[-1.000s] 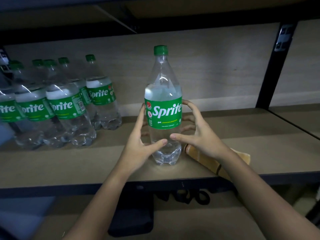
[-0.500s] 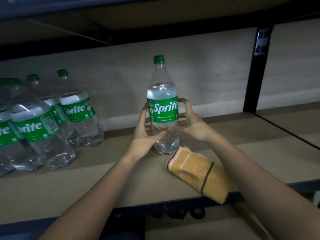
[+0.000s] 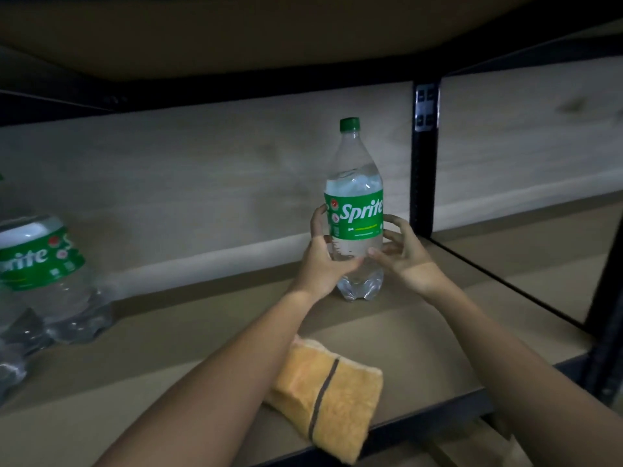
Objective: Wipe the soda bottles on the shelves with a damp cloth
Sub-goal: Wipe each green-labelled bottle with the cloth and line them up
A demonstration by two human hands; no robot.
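A clear Sprite bottle (image 3: 356,210) with a green cap and green label stands upright on the wooden shelf (image 3: 188,335), near the back wall. My left hand (image 3: 323,261) grips its left side, fingers curled round the label's edge and thumb across the lower front. My right hand (image 3: 406,261) holds the right side, fingers curved against the bottle. A folded yellow cloth (image 3: 332,396) with a dark stripe lies on the shelf near the front edge, between my forearms, untouched by either hand.
More Sprite bottles (image 3: 43,264) stand at the far left of the shelf, partly cut off. A black metal upright (image 3: 424,156) rises just right of the held bottle, dividing off another shelf bay. An upper shelf hangs low overhead.
Both hands have slid the bottle further back and to the right, toward the black upright. The cloth now lies nearer the camera, and the group of bottles has shifted left out of view.
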